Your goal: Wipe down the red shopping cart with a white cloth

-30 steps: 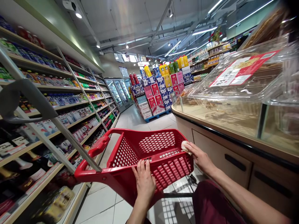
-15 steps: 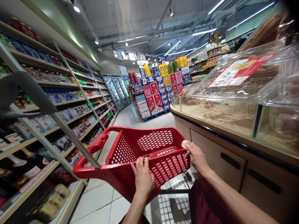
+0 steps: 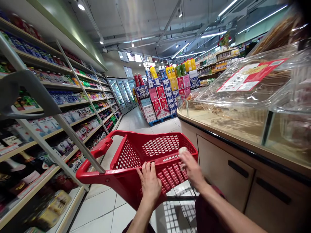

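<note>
A red plastic shopping basket point(image 3: 131, 155) on wheels stands tilted in front of me in a store aisle. My left hand point(image 3: 149, 183) grips its near rim, fingers hooked over the edge. My right hand point(image 3: 190, 166) is over the basket's near right corner, blurred by motion, closed on a small white wad point(image 3: 182, 150) that looks like a cloth or tissue. The basket's grey pull handle point(image 3: 29, 94) slants up to the far left. The basket looks empty inside.
Stocked shelves point(image 3: 48, 106) line the left side. A counter with clear-lidded food bins point(image 3: 245, 97) and drawers point(image 3: 238, 168) runs along the right. A stack of drink cartons point(image 3: 161, 97) and fridges point(image 3: 123, 94) stand down the aisle. White tiled floor point(image 3: 104, 207) lies below.
My right hand with the white wad has slid left along the basket's near right rim, toward my left hand. The left hand keeps its hold on the rim.
</note>
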Tool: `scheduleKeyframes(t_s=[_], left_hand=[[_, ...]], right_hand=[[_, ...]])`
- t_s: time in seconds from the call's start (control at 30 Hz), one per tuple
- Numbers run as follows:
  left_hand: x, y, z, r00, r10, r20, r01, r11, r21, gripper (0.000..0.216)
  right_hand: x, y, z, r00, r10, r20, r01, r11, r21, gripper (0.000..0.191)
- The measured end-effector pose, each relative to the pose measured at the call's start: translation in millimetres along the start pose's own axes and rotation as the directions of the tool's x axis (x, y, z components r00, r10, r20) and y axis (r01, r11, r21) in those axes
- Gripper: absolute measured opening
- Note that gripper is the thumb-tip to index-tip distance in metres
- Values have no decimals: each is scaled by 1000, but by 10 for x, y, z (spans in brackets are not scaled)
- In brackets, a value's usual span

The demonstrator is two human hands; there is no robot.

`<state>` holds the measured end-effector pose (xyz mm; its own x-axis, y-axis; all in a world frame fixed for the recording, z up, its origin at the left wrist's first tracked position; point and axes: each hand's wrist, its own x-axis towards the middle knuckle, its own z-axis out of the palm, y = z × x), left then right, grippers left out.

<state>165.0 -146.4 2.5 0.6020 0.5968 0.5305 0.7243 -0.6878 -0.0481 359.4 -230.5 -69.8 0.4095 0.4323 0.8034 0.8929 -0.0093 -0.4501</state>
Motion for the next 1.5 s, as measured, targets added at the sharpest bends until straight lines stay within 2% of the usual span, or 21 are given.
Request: scheduleKeyframes(t_s=[0.07,0.13,0.23,0.3,0.4,0.47,0.5,0.53,0.63,0.7,0.77,0.87,0.9,1.07,1.1,1.17,1.27,1.37,1.43,1.5], left_hand=[[0,1,-27,1000,12,9,-12,1000,-8,53],[-6,0,-50,1000,21,12,-20,1000,-13,53],[-15,8,-62,1000,15,7,-15,1000,-17,53],[-14,18,-59,1000,4,2,-4,1000,-21,53],[-6,23,-51,1000,-4,4,4,999,-33,53],[1,18,-46,1000,1,8,-1,999,-39,52],[4,15,-42,1000,4,10,-3,999,-41,52],[6,11,-39,1000,5,11,-5,999,-41,52],[10,3,-28,1000,3,8,-3,999,-35,51],[9,-5,-22,1000,3,1,-3,1000,-28,51],[6,-17,-19,1000,15,-3,-15,1000,-21,52],[-1,-36,-22,999,45,-3,-45,999,-9,54],[-3,-38,-23,998,56,-2,-56,998,-3,55],[-22,-62,-38,995,99,1,-99,994,38,61],[-27,-87,-53,993,117,3,-117,992,41,63],[-35,-171,-104,989,150,-1,-150,988,49,66],[-44,-342,-213,995,87,-52,-81,992,101,64],[-53,-465,-288,998,19,-62,-10,990,140,60],[-66,-501,-302,999,23,-44,-17,990,139,60],[-88,-526,-306,998,44,-37,-39,991,131,60]], right_hand=[[27,-192,73,984,-169,51,165,984,74,51],[41,-175,64,978,-209,26,207,977,54,48],[-119,215,-82,995,-81,-51,77,995,-63,47],[-368,485,-179,999,-6,-45,1,994,-105,48],[-752,603,-259,995,37,95,-25,992,-125,51],[-824,499,-301,978,46,205,-22,993,-117,52],[-775,423,-329,974,51,219,-28,994,-110,52],[-675,347,-360,980,53,194,-34,995,-99,52],[-292,216,-414,1000,15,-5,-15,998,-64,49],[-218,216,-371,998,-28,-59,24,998,-56,48],[-376,230,-274,999,-41,23,42,997,-70,49],[-685,145,-149,969,-61,241,80,994,-70,50],[-705,80,-132,964,-77,256,95,994,-62,50],[-322,-237,-73,977,-208,46,209,978,0,49],[-306,-258,-35,973,-226,40,227,974,-4,49],[-396,-269,45,964,-247,102,250,968,-16,47],[-543,-322,103,946,-241,217,247,969,1,47],[-384,-491,111,959,-248,138,243,969,52,47],[-250,-600,152,956,-283,74,277,958,78,46],[-240,-664,223,941,-328,81,321,943,87,44]])
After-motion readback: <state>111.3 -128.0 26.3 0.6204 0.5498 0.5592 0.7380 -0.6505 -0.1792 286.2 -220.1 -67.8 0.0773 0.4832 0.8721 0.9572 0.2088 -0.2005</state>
